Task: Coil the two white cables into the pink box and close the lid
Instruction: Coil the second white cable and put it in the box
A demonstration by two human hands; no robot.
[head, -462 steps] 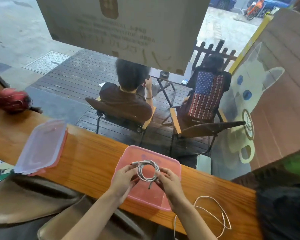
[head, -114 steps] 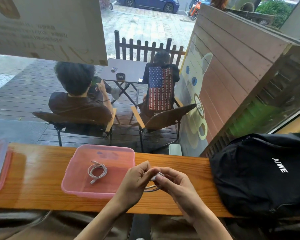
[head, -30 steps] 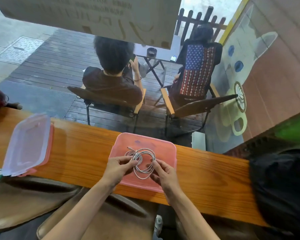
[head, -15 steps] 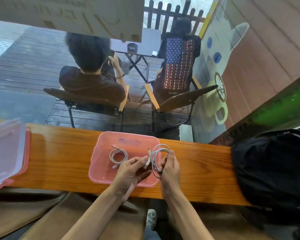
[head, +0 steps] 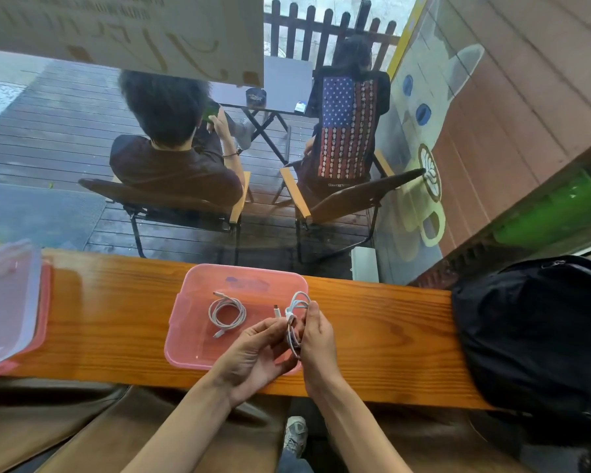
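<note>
- The pink box [head: 198, 349] is set open on the wooden counter [head: 116, 312]
- One coiled white cable [head: 226, 314] is laid inside, toward 9 o'clock of the box centre
- A second cable bundle [head: 292, 322] is gripped between the left hand [head: 253, 356] and the right hand [head: 318, 339], at the box's 3 o'clock side
- The lid [head: 4, 305] is seen apart, at the counter's 9 o'clock end

black backpack [head: 539, 332] on wooden counter [head: 382, 322].
</note>
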